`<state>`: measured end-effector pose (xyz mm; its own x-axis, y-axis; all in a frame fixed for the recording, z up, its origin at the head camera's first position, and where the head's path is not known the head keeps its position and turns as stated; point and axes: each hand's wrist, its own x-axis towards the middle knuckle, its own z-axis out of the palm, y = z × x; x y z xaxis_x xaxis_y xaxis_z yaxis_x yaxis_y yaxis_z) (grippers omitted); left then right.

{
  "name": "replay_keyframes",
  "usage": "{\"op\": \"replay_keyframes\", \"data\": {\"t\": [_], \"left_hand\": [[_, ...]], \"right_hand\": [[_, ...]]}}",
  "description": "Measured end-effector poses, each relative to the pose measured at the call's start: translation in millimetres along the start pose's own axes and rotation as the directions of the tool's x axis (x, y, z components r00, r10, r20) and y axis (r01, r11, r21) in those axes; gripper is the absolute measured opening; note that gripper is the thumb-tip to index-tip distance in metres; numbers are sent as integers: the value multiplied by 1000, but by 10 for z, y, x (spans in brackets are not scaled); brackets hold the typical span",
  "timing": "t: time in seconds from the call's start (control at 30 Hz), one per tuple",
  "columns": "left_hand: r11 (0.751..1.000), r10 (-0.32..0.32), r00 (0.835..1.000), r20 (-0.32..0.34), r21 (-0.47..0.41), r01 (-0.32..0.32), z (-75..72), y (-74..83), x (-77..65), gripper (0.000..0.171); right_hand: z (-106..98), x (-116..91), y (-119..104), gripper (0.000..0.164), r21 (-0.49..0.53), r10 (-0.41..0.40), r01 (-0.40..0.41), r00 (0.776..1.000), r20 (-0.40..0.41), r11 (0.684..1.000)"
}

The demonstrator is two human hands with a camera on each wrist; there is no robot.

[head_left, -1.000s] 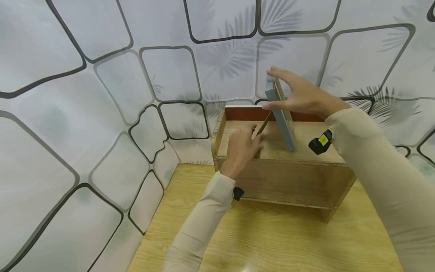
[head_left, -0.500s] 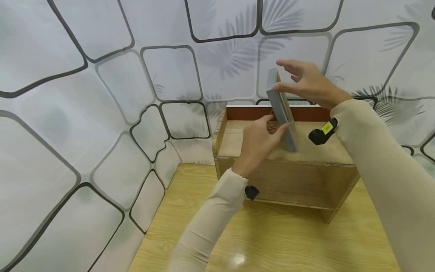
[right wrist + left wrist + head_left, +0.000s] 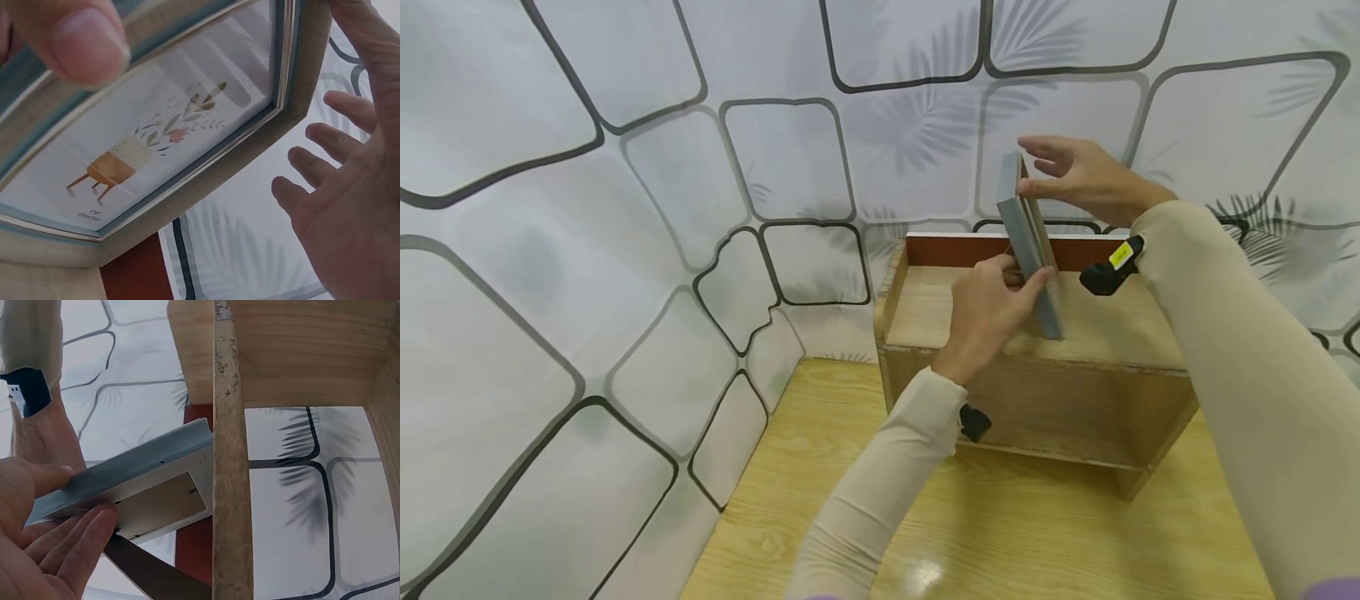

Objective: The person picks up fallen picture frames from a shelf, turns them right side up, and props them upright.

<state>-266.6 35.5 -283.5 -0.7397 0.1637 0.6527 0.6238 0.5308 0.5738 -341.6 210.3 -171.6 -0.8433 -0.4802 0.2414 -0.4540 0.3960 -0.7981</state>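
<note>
A grey-blue picture frame [image 3: 1021,237] stands tilted on the top board of a small wooden shelf [image 3: 921,304]. My left hand [image 3: 988,312] pinches its near side edge, thumb on the front and fingers against the back. In the left wrist view a dark support leg [image 3: 153,569] angles out from the frame's back. My right hand [image 3: 1086,179] is beside the frame's upper part, thumb at the edge and other fingers spread away from it. The right wrist view shows the frame's glazed front with a potted-plant print [image 3: 119,165].
The shelf, with an open lower compartment [image 3: 1052,408] and a reddish-brown back rail [image 3: 951,250], stands on a yellow wood-grain table [image 3: 1037,533]. Patterned wall covering [image 3: 790,183] rises close behind and to the left.
My left hand has moved right from the support leg to the frame's side edge. My right hand has loosened from the frame's top and drawn slightly right, its fingers spread.
</note>
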Motion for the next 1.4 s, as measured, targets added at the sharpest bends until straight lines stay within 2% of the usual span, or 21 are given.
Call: {"op": "replay_keyframes", "data": {"t": [0.2,0.57,0.87,1.13,1.4], "left_hand": [[1000,13,1000,2,16,-13,-5,11,7,25],[1000,22,999,35,22,-23,0,31,15,25],[999,26,998,52,32,-28,-21,14,45,27],[1000,12,998,65,28,-14,-31,12,69,27],[1000,-6,998,59,9,5,-62,-21,63,26]], "right_hand": [[-36,50,14,81,35,41,-44,995,86,998],[-87,57,22,79,-13,76,-75,990,121,997],[-91,52,24,77,-51,116,-115,993,22,992],[-107,17,11,83,-64,147,-148,989,-20,987],[-89,25,57,79,-110,165,-176,981,-99,978]]}}
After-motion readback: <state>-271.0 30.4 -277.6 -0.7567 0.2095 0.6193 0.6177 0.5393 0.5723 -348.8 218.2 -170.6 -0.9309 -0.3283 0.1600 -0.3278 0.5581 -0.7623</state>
